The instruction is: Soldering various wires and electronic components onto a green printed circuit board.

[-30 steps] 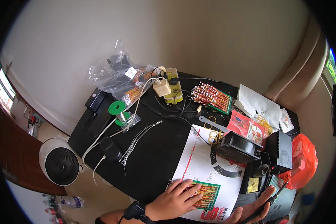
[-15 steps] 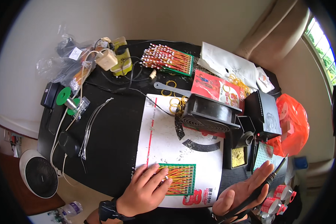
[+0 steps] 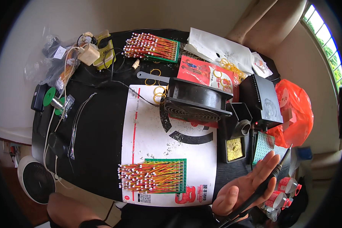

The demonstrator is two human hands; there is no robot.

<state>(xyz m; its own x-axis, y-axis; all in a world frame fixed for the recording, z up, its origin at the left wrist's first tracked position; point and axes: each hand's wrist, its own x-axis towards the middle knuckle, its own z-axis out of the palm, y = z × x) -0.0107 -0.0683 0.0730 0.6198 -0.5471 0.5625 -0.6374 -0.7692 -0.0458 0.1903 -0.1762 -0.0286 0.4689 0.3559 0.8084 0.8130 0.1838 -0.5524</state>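
My right hand (image 3: 233,193) is at the lower right, palm turned up. It holds a black soldering iron (image 3: 260,188), whose metal tip points up and away to the right. Low on the left is my left hand (image 3: 70,211), apart from the board; its fingers do not show. A green circuit board (image 3: 184,176) rests on a white printed sheet (image 3: 148,133). Rows of red and yellow wires (image 3: 159,176) run across it, ending in white connectors at its left.
A second wired board (image 3: 171,49) lies at the back. A black fan (image 3: 197,97), a soldering iron stand (image 3: 237,121) with yellow sponge (image 3: 234,148) and a black box (image 3: 258,100) stand to the right. Solder spool (image 3: 55,100), loose wires (image 3: 79,125) and cables are on the left.
My left hand has lifted off the board's connectors and moved down to the left, uncovering the wires. My right hand keeps hold of the soldering iron. The whole view has shifted slightly.
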